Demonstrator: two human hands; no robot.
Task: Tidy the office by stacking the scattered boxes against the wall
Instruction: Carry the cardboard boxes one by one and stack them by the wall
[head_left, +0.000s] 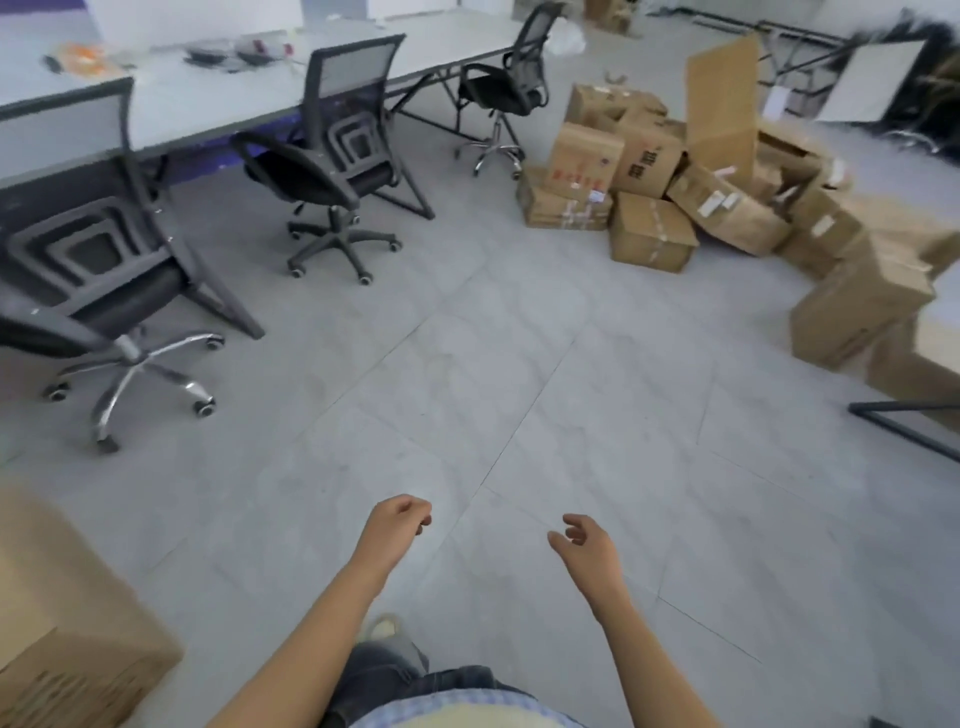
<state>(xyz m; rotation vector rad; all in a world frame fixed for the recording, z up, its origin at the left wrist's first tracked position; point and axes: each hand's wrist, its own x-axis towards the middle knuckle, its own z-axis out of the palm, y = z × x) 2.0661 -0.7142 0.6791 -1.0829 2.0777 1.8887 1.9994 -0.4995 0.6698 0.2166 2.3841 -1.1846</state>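
The floor (493, 364) is laid with large pale grey tiles whose thin dark joints run diagonally across the view, and it fills most of the room's middle. Along the left side stands a long white desk (208, 98) on dark angled metal legs. Small blurred items lie on it, among them something orange (83, 54).

Three black mesh-backed office chairs stand along the desk:
- the nearest chair (104, 291), on a chrome five-star base
- the middle chair (332, 171), on a black base
- the far chair (509, 83), on a chrome base

The scattered brown cardboard boxes (649, 208) lie in a loose heap on the floor at the upper right, well apart from the person. Some are stacked, some tilted against each other. A tall open cardboard flap (722, 104) stands upright among them. More taped brown cartons (862, 306) continue the heap down the right edge, near a black metal floor frame (904, 426). A white flat panel (872, 80) leans at the far right corner. One large brown cardboard box (67, 623) sits alone at the lower left, close to the person.

Both bare forearms reach forward over the floor. The left hand (397, 522) has its fingers loosely curled and holds nothing. The right hand (584, 540) is likewise relaxed and empty, its fingers slightly bent. A light shoe (382, 626) and dark jeans show below.
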